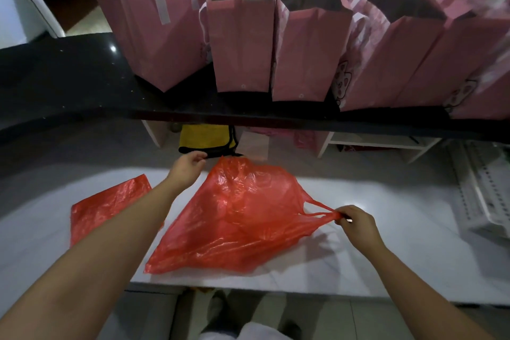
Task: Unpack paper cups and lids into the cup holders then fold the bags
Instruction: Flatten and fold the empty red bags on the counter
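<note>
My right hand (356, 225) pinches the red bag's (237, 218) handles, my left hand (187, 168) its far corner; thin plastic may tear if I overstretch.

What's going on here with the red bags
A person is flattening a red plastic bag on a white counter. The left hand pinches the bag's far corner while the right hand pulls its handles taut. A second red bag lies flat to the left. Pink paper bags stand in a row on the black ledge behind. No cups or lids are in view.
</note>
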### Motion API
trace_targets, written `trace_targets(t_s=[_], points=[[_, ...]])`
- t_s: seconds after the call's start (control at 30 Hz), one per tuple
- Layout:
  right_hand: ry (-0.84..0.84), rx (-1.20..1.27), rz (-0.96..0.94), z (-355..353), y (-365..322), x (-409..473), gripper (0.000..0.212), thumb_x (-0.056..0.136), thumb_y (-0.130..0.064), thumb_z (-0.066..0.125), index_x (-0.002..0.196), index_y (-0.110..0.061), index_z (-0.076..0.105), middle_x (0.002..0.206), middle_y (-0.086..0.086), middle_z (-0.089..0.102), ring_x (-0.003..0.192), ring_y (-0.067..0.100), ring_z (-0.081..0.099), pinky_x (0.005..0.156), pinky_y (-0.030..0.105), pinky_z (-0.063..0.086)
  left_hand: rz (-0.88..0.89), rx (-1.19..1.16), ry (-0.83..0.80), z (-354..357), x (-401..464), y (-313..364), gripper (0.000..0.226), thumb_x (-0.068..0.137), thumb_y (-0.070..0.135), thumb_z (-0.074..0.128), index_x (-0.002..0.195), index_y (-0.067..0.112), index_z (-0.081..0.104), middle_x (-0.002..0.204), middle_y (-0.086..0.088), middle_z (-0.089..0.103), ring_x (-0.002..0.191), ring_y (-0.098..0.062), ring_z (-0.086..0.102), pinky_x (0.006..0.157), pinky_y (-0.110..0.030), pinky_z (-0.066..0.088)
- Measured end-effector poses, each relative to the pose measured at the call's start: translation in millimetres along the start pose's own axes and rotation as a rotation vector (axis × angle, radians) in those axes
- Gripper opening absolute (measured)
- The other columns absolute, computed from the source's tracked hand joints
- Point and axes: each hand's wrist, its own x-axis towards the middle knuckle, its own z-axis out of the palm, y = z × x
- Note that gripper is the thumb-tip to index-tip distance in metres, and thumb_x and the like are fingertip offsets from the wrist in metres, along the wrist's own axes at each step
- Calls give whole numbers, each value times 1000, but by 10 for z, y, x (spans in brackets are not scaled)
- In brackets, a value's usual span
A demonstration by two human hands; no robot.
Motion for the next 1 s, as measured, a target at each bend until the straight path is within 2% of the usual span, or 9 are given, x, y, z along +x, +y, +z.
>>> trace_targets(t_s=[0.1, 0.13, 0.23, 0.4, 0.5, 0.57, 0.67, 0.87, 1.0], points=[[21, 9, 45, 74, -38, -21, 24, 85, 8, 66, 92, -12, 77, 87, -4, 71, 84, 15, 66, 74, 8, 41, 12, 10, -39, 42, 291, -26, 36, 106, 16, 48, 140, 9, 57, 133, -15, 62, 84, -28, 61, 70, -30, 43], [31, 14, 62, 102, -56, -37, 24, 85, 8, 66, 92, -12, 77, 87, -4, 71, 83, 13, 66, 74, 6, 41, -1, 5, -64, 56, 373, -45, 37, 107, 16, 46, 142, 8, 55, 137, -16, 60, 87, -24, 60, 73, -31, 45], [62, 10, 101, 163, -114, -73, 24, 85, 6, 67, 92, -14, 78, 89, -7, 71, 83, 8, 64, 73, 4, 41, -27, 4, -158, 141, 591, -104, 41, 108, 17, 45, 146, 3, 50, 146, -17, 53, 126, -33, 53, 102, -39, 44], [76, 12, 163, 255, -158, -161, 21, 88, 2, 67, 96, -15, 78, 92, -7, 71, 84, 10, 64, 75, 8, 44, -75, -170, -311, 272, 793, -130, 40, 105, 19, 53, 142, 3, 54, 131, -20, 63, 121, -35, 60, 105, -46, 48], [98, 49, 169, 297, -179, -229, 23, 88, 4, 66, 96, -14, 78, 91, -7, 71, 85, 11, 66, 81, 24, 54, -84, -263, -384, 297, 853, -104, 34, 105, 16, 53, 138, 10, 58, 120, -12, 68, 109, -27, 66, 93, -36, 53], [114, 84, 184, 313, -185, -262, 23, 88, 6, 65, 96, -12, 78, 91, -5, 72, 86, 14, 68, 83, 31, 56, -113, -281, -417, 294, 882, -80, 29, 103, 6, 50, 124, 15, 68, 111, -10, 72, 100, -26, 69, 82, -32, 54], [119, 100, 184, 308, -145, -259, 24, 87, 7, 64, 96, -10, 78, 92, -3, 72, 87, 16, 69, 85, 36, 57, -94, -237, -460, 261, 891, -71, 32, 97, -7, 50, 110, 13, 72, 109, -15, 73, 102, -33, 69, 91, -43, 54], [105, 81, 211, 244, -66, -264, 28, 88, 8, 62, 93, -14, 77, 91, -6, 72, 85, 6, 67, 85, 30, 57, 67, -83, -505, 127, 861, -66, 17, 93, 2, 63, 98, 17, 71, 97, -5, 69, 94, -25, 66, 85, -34, 53], [101, 76, 203, 180, -29, -228, 28, 89, 8, 63, 93, -16, 77, 89, -8, 71, 83, -1, 65, 83, 25, 55, 136, 86, -571, 73, 833, -41, 49, 91, -6, 58, 122, 33, 61, 113, 5, 60, 102, -14, 60, 73, -24, 49]])
